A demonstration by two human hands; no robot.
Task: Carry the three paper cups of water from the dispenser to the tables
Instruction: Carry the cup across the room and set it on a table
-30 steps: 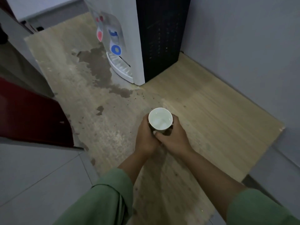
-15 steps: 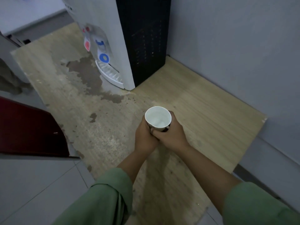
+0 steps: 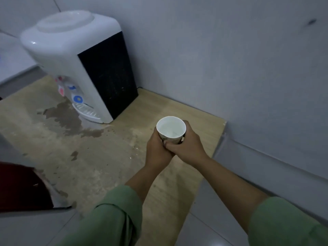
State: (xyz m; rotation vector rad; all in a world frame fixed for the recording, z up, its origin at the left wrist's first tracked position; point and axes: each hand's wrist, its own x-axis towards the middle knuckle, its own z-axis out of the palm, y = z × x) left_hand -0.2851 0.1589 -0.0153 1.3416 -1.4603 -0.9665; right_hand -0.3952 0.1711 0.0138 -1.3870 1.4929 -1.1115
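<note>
A white paper cup (image 3: 171, 127) with water in it is held upright in front of me, above a low wooden board (image 3: 195, 116). My left hand (image 3: 157, 150) wraps the cup from the left and my right hand (image 3: 188, 147) from the right, fingers overlapping below the rim. The white water dispenser (image 3: 71, 55) with a black side panel stands at the back left of the board, its red and blue taps (image 3: 71, 92) and drip tray (image 3: 87, 112) facing left. No other cups are in view.
A dark wet stain (image 3: 65, 119) spreads over the board in front of the drip tray. Grey walls (image 3: 230, 59) close off the back and right. A dark red panel (image 3: 19, 187) sits at the lower left, with grey floor tiles (image 3: 213, 219) below.
The view has tilted upward, so the dispenser's whole top now shows. Both hands keep the cup, which sits a little further right and away from the dispenser.
</note>
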